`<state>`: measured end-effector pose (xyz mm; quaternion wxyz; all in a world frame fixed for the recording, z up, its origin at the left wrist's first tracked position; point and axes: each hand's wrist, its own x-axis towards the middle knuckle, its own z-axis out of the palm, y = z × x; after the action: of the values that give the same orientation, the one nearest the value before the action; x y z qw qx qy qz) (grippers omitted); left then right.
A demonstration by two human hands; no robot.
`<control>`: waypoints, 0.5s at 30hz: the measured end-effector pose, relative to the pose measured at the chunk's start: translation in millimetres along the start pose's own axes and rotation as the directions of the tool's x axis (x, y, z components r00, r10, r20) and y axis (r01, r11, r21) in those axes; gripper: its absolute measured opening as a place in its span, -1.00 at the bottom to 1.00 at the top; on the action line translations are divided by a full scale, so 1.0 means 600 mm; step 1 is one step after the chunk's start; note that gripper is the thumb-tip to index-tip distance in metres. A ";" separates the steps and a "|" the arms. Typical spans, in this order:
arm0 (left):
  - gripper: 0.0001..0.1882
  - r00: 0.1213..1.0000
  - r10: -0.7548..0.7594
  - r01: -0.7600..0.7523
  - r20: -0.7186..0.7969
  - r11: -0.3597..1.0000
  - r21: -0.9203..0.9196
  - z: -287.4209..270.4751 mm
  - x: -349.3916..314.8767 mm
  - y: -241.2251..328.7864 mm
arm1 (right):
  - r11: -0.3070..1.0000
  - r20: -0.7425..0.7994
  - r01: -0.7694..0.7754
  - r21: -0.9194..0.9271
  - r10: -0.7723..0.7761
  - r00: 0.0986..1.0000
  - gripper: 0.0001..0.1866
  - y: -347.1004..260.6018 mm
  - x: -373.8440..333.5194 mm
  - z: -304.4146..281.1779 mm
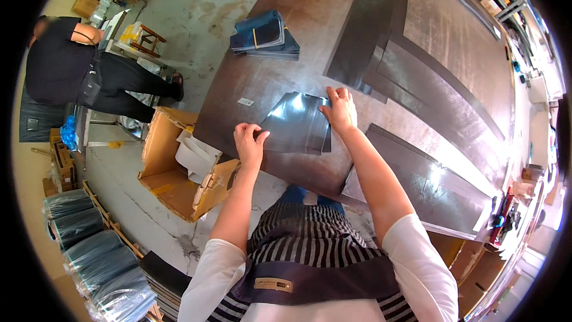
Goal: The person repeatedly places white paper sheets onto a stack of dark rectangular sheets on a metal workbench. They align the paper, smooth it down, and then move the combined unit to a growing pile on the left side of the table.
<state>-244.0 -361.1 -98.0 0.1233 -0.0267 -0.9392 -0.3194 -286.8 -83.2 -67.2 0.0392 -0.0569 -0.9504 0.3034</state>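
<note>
A small stack of thin, glossy dark sheets (292,124) lies on the brown worktable (232,86), its layers slightly fanned at the right end. My left hand (248,145) is at the left corner of the stack, fingers curled and thumb against the edge. At the upper right corner, my right hand (342,111) has its thumb and fingers on the sheets' edge. Part of each corner is hidden by my fingers. Farther off, a bundle of dark blue sheets (274,24) bound with a yellow band rests on a pile of similar sheets (280,49).
Large dark panels (435,77) cover the table's right side, with more long panels (423,185) near my right forearm. A small white label (245,102) lies left of the stack. An open cardboard box (161,170) stands left of the table. Another person (65,65) stands at far left.
</note>
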 end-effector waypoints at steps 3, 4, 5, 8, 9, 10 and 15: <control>-0.77 0.999 -0.005 0.005 -0.043 1.000 0.003 -0.002 -0.007 0.024 | 0.993 -0.031 -0.095 -0.067 0.093 0.995 -0.51 0.006 0.008 0.021; -0.80 0.998 0.000 0.001 -0.068 1.000 0.014 -0.006 -0.011 0.037 | 0.990 -0.051 -0.119 -0.071 0.116 0.992 -0.52 0.008 0.006 0.027; -0.82 0.998 0.061 -0.061 -0.033 0.998 0.006 -0.012 -0.017 0.051 | 0.986 -0.077 -0.145 -0.077 0.139 0.987 -0.53 0.012 0.007 0.033; -0.74 0.975 0.169 -0.155 0.144 0.983 -0.098 -0.015 -0.042 0.082 | 0.977 -0.078 -0.200 -0.069 0.195 0.978 -0.58 0.011 0.008 0.025; -0.70 0.958 0.189 -0.175 0.214 0.981 -0.081 -0.015 -0.048 0.093 | 0.970 -0.061 -0.234 -0.071 0.230 0.971 -0.59 0.007 0.009 0.020; -0.67 0.949 0.194 -0.179 0.248 0.980 -0.082 -0.007 -0.056 0.100 | 0.970 -0.056 -0.239 -0.045 0.237 0.970 -0.63 0.015 0.009 0.024; -0.41 0.933 0.205 -0.190 0.296 0.979 -0.078 -0.006 -0.053 0.111 | 0.961 -0.063 -0.174 0.212 0.192 0.979 -0.71 -0.028 -0.017 -0.030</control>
<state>-203.6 -309.6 -63.4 0.0089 -0.1724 -0.9316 -0.3199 -276.1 -87.8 -43.5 0.0561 -0.1527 -0.9020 0.3998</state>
